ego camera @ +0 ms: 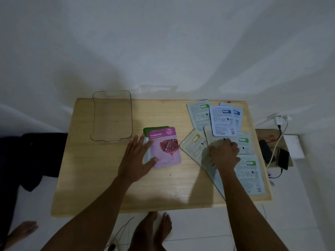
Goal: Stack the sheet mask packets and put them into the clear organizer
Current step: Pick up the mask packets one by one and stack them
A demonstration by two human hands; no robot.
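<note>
A small stack of sheet mask packets lies at the table's middle, with a purple pomegranate packet (pixel 165 147) on top and a green one (pixel 147 130) peeking out beneath. My left hand (pixel 138 157) rests flat on the stack's left edge, fingers spread. Several packets lie face down and fanned out on the right: pale green (pixel 198 113), blue (pixel 222 120), yellow-labelled (pixel 193 144). My right hand (pixel 224 153) presses down on one of these, fingers curled on it. The clear organizer (pixel 112 116) stands empty at the back left of the table.
The light wooden table (pixel 108 178) stands against a white wall. To its right are a cardboard box (pixel 268 136), a phone (pixel 283 159) on a charging cable, a dark object and a wall plug. Dark cloth lies left of the table. Bare feet show below.
</note>
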